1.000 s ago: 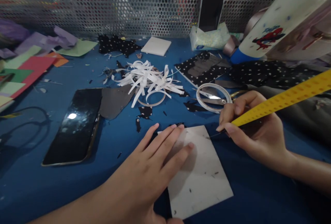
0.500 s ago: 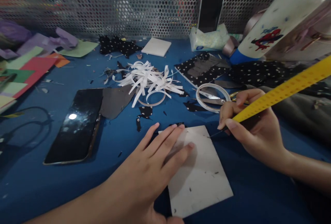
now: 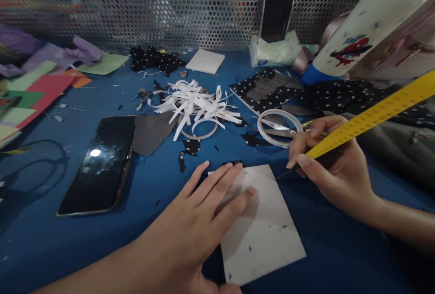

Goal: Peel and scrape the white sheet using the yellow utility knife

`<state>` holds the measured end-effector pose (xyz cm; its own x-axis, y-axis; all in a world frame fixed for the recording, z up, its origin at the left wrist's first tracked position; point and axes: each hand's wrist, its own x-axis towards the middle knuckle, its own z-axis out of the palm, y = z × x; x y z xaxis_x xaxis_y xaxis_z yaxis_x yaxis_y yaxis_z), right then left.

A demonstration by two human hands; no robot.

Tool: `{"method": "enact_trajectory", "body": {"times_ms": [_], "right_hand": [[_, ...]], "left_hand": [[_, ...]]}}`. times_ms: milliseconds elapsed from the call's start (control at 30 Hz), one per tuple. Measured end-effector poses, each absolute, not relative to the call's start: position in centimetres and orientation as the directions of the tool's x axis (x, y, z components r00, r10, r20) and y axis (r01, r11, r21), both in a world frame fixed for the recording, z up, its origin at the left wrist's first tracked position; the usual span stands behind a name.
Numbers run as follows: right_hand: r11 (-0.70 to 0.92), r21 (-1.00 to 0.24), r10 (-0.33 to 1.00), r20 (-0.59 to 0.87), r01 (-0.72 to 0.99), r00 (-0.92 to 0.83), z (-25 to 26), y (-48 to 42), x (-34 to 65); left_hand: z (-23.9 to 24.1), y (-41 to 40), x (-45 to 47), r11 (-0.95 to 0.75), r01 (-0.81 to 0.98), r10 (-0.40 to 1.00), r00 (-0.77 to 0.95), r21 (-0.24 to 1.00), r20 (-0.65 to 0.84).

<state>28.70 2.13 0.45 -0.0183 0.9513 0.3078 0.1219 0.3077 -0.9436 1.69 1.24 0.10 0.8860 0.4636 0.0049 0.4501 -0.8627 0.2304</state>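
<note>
My left hand (image 3: 204, 217) lies flat with fingers stretched over the upper left part of a white square card (image 3: 268, 235), which has a few small dark specks on it. On the right, my right hand (image 3: 329, 171) pinches a long yellow tool (image 3: 374, 126) with rows of small dots along its handle. The tool's thin dark tip reaches the card's upper right edge; what kind of tool it is, I cannot tell. Scraps of black polka-dot material (image 3: 238, 164) peek out past the card's top edge, partly under my left fingers.
Beyond the card lie a heap of white paper strips (image 3: 195, 99), a tape roll (image 3: 261, 128) and scissors (image 3: 282, 132). A phone (image 3: 98, 167) rests at left, near coloured papers (image 3: 44, 97). A Spider-Man bottle (image 3: 367, 31) leans at right, before a perforated metal panel (image 3: 152, 4).
</note>
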Motion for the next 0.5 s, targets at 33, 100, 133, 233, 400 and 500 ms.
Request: {"method": "enact_trajectory", "body": {"times_ms": [33,100,133,233,400,500], "right_hand": [[0.305,-0.945,0.952,0.305,0.119,-0.013,0.47,2.11,28.7],[0.305,-0.945,0.952,0.306,0.116,-0.006,0.47,2.07,28.74],[0.306,-0.945,0.952,0.307,0.115,-0.005,0.46,2.06,28.76],[0.3,-0.948,0.953,0.302,0.106,0.002,0.36,2.08,28.81],[0.298,-0.952,0.954,0.3,0.071,0.02,0.37,2.13,28.77],[0.3,-0.953,0.953,0.301,0.048,0.014,0.43,2.1,28.85]], "left_hand": [[0.09,1.24,1.69,-0.863,0.449,0.462,0.887,0.23,0.002],[0.1,1.26,1.7,-0.863,0.452,0.463,0.887,0.227,-0.006],[0.11,1.26,1.71,-0.863,0.453,0.463,0.886,0.226,-0.008],[0.16,1.26,1.75,-0.863,0.454,0.464,0.886,0.222,-0.012],[0.23,1.26,1.75,-0.864,0.455,0.463,0.886,0.217,-0.014],[0.25,1.32,1.73,-0.863,0.454,0.461,0.887,0.221,-0.02]]}}
